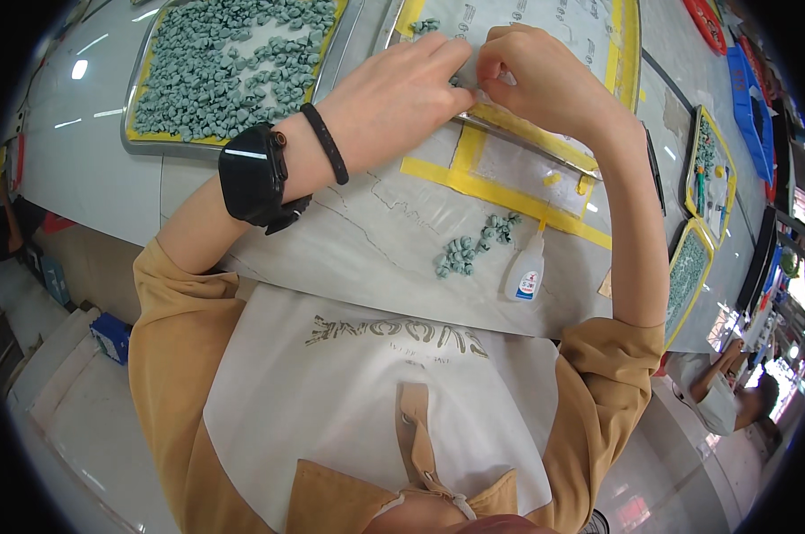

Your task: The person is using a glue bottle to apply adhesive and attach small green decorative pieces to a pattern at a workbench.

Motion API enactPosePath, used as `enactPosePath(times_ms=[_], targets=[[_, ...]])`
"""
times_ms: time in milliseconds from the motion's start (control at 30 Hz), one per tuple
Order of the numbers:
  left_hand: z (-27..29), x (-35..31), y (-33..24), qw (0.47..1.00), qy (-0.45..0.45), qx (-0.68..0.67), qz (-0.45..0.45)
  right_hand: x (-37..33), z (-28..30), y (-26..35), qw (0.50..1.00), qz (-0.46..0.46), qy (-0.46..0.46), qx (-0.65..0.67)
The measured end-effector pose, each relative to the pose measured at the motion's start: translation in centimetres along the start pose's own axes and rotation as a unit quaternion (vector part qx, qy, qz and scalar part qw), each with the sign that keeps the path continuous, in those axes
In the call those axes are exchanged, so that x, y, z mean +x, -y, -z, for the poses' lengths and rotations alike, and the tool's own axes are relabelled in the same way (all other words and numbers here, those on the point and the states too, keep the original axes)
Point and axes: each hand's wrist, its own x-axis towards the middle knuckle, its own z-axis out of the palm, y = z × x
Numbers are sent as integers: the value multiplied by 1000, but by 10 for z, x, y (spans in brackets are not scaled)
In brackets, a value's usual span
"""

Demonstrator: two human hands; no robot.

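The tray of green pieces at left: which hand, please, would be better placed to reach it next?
Probably the left hand: it lies between the tray and the right hand, so it looks nearer.

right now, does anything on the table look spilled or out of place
Perhaps: a small cluster of grey-green pieces sits on the table beside the white bottle, outside the left tray holding many like them.

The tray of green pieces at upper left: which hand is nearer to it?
Left. The left hand is just right of that tray; the right hand is farther right, past the left one, at the other tray.
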Motion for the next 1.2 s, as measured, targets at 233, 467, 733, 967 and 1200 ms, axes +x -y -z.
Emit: enactPosePath(times_ms=[233,467,733,967,1200], targets=[[-1,1,-1,1000,7,-4,5,5,4,-2,1000,8,17,18],[1,0,0,1000,10,-6,13,16,8,-1,999,-16,47,15],[0,-2,0,1000,8,-13,11,11,12,1,996,-17,66,62],[-1,0,7,999,12,-49,11,1,-4,-4,1000,8,3,22],[0,6,12,1000,3,-16,10,-16,-19,-5,987,81,-132,33]])
